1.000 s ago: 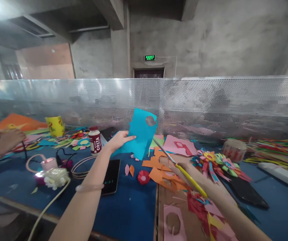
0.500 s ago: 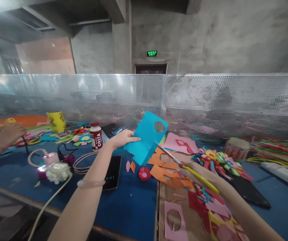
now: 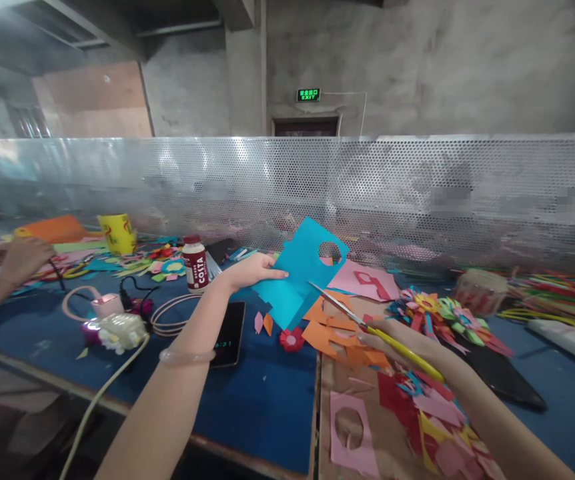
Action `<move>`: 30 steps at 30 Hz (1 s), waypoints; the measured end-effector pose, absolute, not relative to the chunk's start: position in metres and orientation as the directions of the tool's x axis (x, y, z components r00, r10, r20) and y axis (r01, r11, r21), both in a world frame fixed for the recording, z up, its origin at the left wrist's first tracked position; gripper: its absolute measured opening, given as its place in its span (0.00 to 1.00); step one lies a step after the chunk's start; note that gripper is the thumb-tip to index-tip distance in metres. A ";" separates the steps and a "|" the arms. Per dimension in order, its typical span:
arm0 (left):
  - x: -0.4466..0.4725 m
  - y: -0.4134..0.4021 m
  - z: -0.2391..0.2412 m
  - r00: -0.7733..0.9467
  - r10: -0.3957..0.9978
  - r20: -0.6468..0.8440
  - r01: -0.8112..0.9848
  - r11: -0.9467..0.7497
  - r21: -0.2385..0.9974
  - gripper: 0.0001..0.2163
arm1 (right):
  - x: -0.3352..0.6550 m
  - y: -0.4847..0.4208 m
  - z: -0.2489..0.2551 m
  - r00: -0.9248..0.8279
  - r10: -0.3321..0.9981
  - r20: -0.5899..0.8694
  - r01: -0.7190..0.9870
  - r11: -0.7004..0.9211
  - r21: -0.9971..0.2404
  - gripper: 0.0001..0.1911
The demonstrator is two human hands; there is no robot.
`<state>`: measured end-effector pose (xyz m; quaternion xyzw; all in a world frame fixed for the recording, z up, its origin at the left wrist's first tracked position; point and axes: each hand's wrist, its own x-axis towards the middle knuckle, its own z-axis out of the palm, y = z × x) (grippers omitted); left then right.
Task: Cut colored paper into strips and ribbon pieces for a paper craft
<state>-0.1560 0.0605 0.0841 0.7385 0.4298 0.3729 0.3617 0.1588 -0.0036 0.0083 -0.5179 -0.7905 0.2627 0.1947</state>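
My left hand (image 3: 255, 271) grips the left edge of a sheet of blue paper (image 3: 300, 273), thumb on top. The sheet is held up and tilted above the table, with a round hole near its upper right corner and a notched left side. In my right hand (image 3: 392, 340) is a pair of scissors (image 3: 340, 307) with yellow handles. Its blades point up and left, tips close to the sheet's lower right edge; whether they touch it I cannot tell. Below the sheet lie a red paper flower (image 3: 291, 339) and two small petal-shaped pieces (image 3: 263, 324).
Orange scraps (image 3: 332, 333) and mixed offcuts (image 3: 437, 413) cover the right side. A bottle (image 3: 195, 267), a phone (image 3: 230, 337) and a power cable (image 3: 102, 390) are at left. Another person's hand (image 3: 30, 260) is at far left. A perforated metal divider (image 3: 247, 187) runs behind.
The blue sheet has shifted slightly right in view and turned a little, still in my left hand. The whole view has moved slightly; the scissors stay beside the sheet.
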 end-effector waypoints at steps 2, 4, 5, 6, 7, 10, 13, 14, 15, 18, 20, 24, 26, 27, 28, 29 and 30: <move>-0.156 0.061 0.084 0.351 0.903 0.247 0.367 -0.376 0.851 0.07 | 0.159 -0.003 0.007 -0.383 0.922 0.062 0.712 0.338 -0.615 0.16; -0.156 0.061 0.084 0.355 0.901 0.249 0.372 -0.380 0.847 0.07 | 0.159 -0.002 0.007 -0.392 0.917 0.070 0.707 0.349 -0.615 0.15; -0.155 0.061 0.084 0.354 0.900 0.253 0.374 -0.384 0.844 0.07 | 0.159 -0.002 0.007 -0.394 0.917 0.066 0.702 0.346 -0.623 0.14; -0.155 0.061 0.083 0.352 0.900 0.258 0.375 -0.389 0.842 0.07 | 0.159 -0.003 0.007 -0.390 0.919 0.061 0.694 0.337 -0.636 0.14; -0.154 0.061 0.083 0.351 0.899 0.261 0.375 -0.391 0.841 0.07 | 0.158 -0.003 0.008 -0.383 0.922 0.057 0.685 0.324 -0.653 0.14; -0.153 0.061 0.083 0.364 0.900 0.241 0.381 -0.380 0.843 0.07 | 0.157 -0.005 0.008 -0.355 0.934 0.045 0.658 0.284 -0.697 0.14; -0.152 0.061 0.082 0.382 0.901 0.204 0.393 -0.358 0.847 0.06 | 0.158 -0.004 0.006 -0.345 0.938 0.034 0.654 0.266 -0.708 0.13; -0.152 0.061 0.082 0.384 0.903 0.194 0.394 -0.350 0.850 0.06 | 0.159 -0.003 0.004 -0.345 0.938 0.034 0.656 0.266 -0.706 0.13; -0.152 0.061 0.082 0.384 0.904 0.188 0.393 -0.344 0.853 0.06 | 0.160 -0.001 0.003 -0.348 0.937 0.036 0.658 0.271 -0.703 0.12; -0.153 0.062 0.081 0.377 0.907 0.187 0.387 -0.338 0.858 0.05 | 0.162 0.003 -0.002 -0.376 0.926 0.043 0.673 0.304 -0.674 0.12; -0.152 0.062 0.081 0.375 0.905 0.199 0.390 -0.349 0.852 0.06 | 0.163 0.005 -0.003 -0.395 0.917 0.052 0.686 0.332 -0.647 0.12; -0.152 0.061 0.081 0.385 0.896 0.222 0.418 -0.383 0.824 0.08 | 0.162 0.005 -0.003 -0.366 0.926 0.095 0.691 0.339 -0.638 0.13; -0.151 0.062 0.081 0.403 0.891 0.208 0.439 -0.388 0.811 0.10 | 0.161 0.005 -0.003 -0.358 0.931 0.078 0.703 0.324 -0.633 0.14; -0.152 0.062 0.081 0.415 0.889 0.193 0.449 -0.385 0.806 0.11 | 0.161 0.005 -0.002 -0.362 0.931 0.053 0.716 0.314 -0.623 0.14; -0.152 0.062 0.081 0.428 0.886 0.177 0.458 -0.382 0.803 0.12 | 0.161 0.006 -0.002 -0.368 0.929 0.023 0.732 0.305 -0.609 0.14; -0.152 0.062 0.081 0.440 0.883 0.163 0.465 -0.379 0.800 0.12 | 0.161 0.006 -0.001 -0.374 0.927 -0.006 0.748 0.298 -0.593 0.14; -0.152 0.062 0.082 0.448 0.880 0.155 0.471 -0.380 0.796 0.13 | 0.161 0.006 -0.001 -0.378 0.925 -0.029 0.761 0.293 -0.578 0.14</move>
